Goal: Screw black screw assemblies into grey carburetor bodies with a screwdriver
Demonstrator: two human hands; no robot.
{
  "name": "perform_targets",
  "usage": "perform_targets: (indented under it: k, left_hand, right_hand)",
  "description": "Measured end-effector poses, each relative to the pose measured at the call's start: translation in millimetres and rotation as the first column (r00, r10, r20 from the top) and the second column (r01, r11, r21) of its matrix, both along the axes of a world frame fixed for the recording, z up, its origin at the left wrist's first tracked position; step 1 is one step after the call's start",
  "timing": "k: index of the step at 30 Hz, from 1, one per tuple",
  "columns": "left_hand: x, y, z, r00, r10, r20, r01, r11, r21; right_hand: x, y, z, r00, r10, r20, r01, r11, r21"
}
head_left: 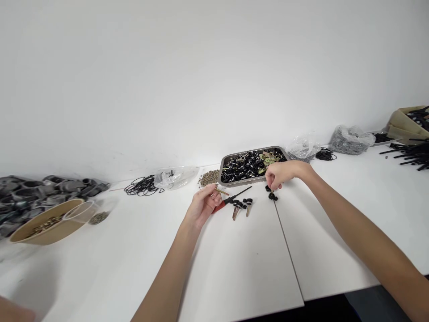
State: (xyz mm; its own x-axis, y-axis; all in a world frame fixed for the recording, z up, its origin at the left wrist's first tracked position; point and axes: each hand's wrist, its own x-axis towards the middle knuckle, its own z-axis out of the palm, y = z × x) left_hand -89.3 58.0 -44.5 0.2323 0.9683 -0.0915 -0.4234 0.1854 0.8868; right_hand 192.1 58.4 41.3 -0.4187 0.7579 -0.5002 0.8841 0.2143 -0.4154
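Observation:
My left hand (203, 205) is closed in a pinch on a thin brass rod (221, 191) that points right, above the white table. My right hand (279, 173) is curled, fingertips down on small black parts (272, 194) lying just in front of a metal tray (224, 159). The tray is heaped with black rings and a few green-brown pieces. Between my hands lie a red-handled tool (231, 200) and two small assembled brass-and-black pieces (241, 206).
A pile of small brass bits (209, 177) lies left of the tray. Black rubber loops (142, 185) and a clear bag (176, 175) sit farther left. A tan bowl (47, 228) and dark parts are at far left. Bags, black rods and a box stand at far right.

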Motion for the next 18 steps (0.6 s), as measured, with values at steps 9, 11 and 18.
perform_targets:
  k: [9, 11, 18]
  left_hand:
    - [0.2, -0.4, 0.3, 1.0, 0.007, 0.002, -0.007, 1.0, -0.001]
    - [-0.3, -0.4, 0.1, 1.0, 0.004, 0.002, -0.004, 1.0, -0.001]
    - [-0.6, -1.2, -0.7, 1.0, 0.0, 0.011, 0.0, 1.0, 0.0]
  right_hand:
    - [-4.2, 4.6, -10.3, 0.998, 0.006, 0.06, -0.007, 1.0, 0.007]
    - [-5.4, 4.4, -11.0, 0.997, 0.014, 0.07, -0.015, 1.0, 0.011]
    - [-13.1, -0.2, -12.0, 0.991, 0.013, 0.13, -0.014, 1.0, 0.007]
